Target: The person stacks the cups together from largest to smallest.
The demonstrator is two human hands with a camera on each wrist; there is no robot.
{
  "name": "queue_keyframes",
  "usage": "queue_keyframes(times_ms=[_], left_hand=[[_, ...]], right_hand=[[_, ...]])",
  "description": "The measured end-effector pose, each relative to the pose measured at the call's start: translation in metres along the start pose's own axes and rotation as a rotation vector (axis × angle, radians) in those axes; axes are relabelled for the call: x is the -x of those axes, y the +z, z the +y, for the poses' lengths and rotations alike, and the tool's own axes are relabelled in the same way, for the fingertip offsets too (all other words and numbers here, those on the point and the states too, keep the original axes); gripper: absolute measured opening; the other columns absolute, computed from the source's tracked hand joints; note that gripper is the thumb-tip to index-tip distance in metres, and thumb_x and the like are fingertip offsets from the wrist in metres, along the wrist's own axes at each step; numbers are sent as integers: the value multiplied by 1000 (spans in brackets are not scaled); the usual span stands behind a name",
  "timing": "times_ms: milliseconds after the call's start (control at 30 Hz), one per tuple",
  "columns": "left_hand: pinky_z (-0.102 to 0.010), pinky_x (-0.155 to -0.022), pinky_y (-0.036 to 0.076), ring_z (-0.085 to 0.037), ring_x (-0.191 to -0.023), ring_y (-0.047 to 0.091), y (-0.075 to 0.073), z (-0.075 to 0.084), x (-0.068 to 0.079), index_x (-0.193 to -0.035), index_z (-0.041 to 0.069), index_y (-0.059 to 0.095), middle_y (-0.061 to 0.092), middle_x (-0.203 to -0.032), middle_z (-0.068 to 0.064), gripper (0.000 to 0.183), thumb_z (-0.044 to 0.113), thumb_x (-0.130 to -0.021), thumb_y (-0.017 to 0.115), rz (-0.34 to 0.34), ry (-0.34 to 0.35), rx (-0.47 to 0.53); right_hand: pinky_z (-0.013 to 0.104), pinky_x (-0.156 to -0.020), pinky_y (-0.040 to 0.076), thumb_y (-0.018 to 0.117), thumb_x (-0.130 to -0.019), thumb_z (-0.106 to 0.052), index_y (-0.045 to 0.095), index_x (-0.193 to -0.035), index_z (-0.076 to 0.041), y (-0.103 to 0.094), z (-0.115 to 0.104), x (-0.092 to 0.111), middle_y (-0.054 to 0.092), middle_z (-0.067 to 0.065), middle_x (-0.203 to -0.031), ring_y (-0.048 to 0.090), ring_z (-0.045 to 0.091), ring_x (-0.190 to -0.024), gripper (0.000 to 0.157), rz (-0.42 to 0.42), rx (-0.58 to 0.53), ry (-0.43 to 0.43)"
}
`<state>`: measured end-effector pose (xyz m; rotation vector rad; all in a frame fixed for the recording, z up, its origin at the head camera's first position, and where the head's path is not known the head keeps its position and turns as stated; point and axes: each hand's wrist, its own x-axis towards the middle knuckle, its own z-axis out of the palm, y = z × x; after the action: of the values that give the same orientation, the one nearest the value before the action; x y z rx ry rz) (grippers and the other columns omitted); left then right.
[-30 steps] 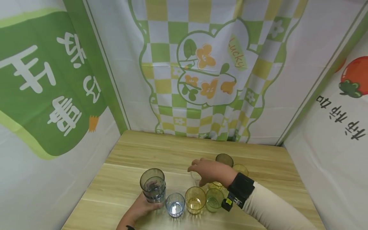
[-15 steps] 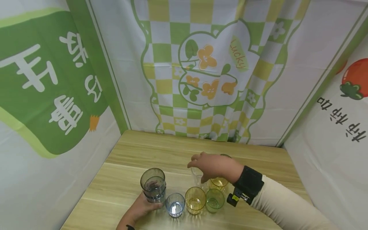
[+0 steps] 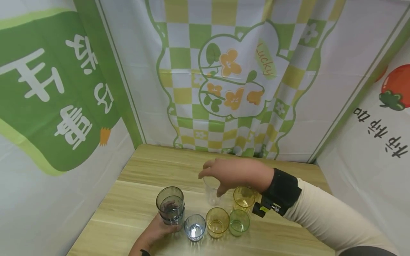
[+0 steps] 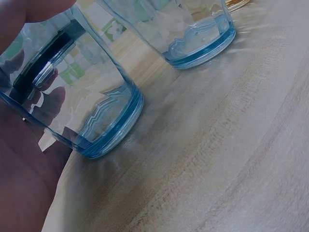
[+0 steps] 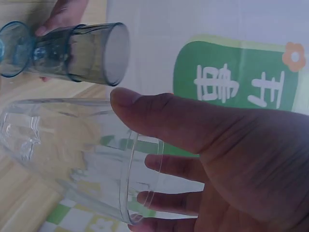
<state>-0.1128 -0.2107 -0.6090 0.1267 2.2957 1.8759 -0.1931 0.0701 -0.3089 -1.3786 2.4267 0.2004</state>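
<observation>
So my hands are well apart, each one wrapped on its own glass. My left hand (image 3: 159, 230) is curled round the lower part of a stack: a smoky grey see-through tumbler (image 3: 169, 199) nested in a light blue clear-walled glass (image 4: 113, 128), mouth up, with the bottom looking like it's on the pale wood-grain counter (image 3: 141, 192). My right hand (image 3: 229, 174) has a colourless see-through tumbler (image 3: 212, 196) by its upper part, thumb on one side and fingers on the other, mouth up. It's behind the front row, to the right of the stack. Honestly can't tell if its base is touching the wood.

Front row, left to right, all standing upright: a small pale blue glass (image 3: 194, 227) near my left hand, an amber glass (image 3: 217, 224) just beside it, then a green glass (image 3: 239, 224). Behind the green one is a yellow glass (image 3: 244, 203), close to the black wrist strap (image 3: 285, 192) on my right arm. Beige sleeve (image 3: 330, 220) above that, and a green-and-white checked curtain (image 3: 232, 81) hangs at the back.
</observation>
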Motion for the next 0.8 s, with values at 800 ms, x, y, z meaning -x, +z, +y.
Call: queue_keyframes(times_ms=[800], left_hand=[[-62,-119,18,-44,-140,42,-1,-2,-2,-151,3,32,49,-149,-23,94,6,-75,87,-29,8,5]], right_hand=[[34,-109,43,80,-87,-37,45,-151,-23,-90,-35,2,44,1,-153,46,20,-137,75,29,10,-120]])
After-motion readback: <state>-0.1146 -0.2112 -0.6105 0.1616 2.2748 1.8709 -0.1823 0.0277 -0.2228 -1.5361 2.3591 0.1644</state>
